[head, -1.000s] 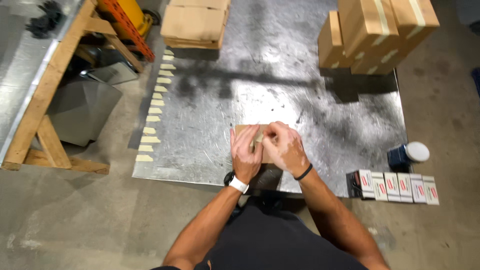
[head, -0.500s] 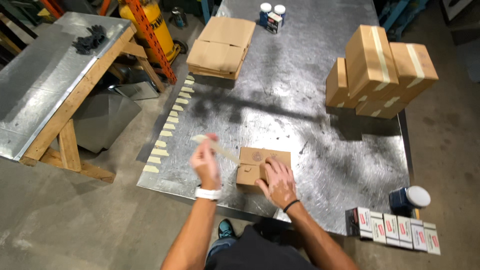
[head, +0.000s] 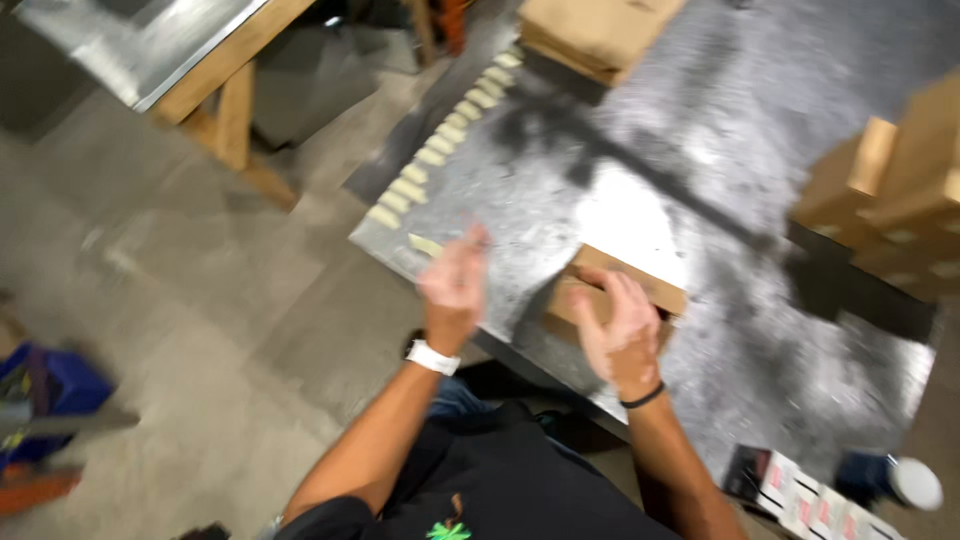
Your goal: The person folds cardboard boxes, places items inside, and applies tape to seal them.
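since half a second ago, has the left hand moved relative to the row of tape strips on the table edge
Yes. The left hand has swung out from beside the small cardboard box toward the near end of the row of tape strips.

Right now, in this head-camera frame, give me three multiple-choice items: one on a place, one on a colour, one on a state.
1. Where does the small cardboard box lie?
A. on the concrete floor
B. on the metal table, near its front edge
C. on the wooden trestle

2. What colour is the band on the left wrist?
A. white
B. red
C. green

3. How does the right hand stand to the small box?
A. far off, at the person's side
B. gripping a bottle instead
C. resting on the box, fingers spread

Answers:
1 B: the box sits on the shiny sheet close to the near edge.
2 A: a white band circles the wrist below the left hand.
3 C: the palm overlaps the box's near side, though motion blur hides how firmly it presses.
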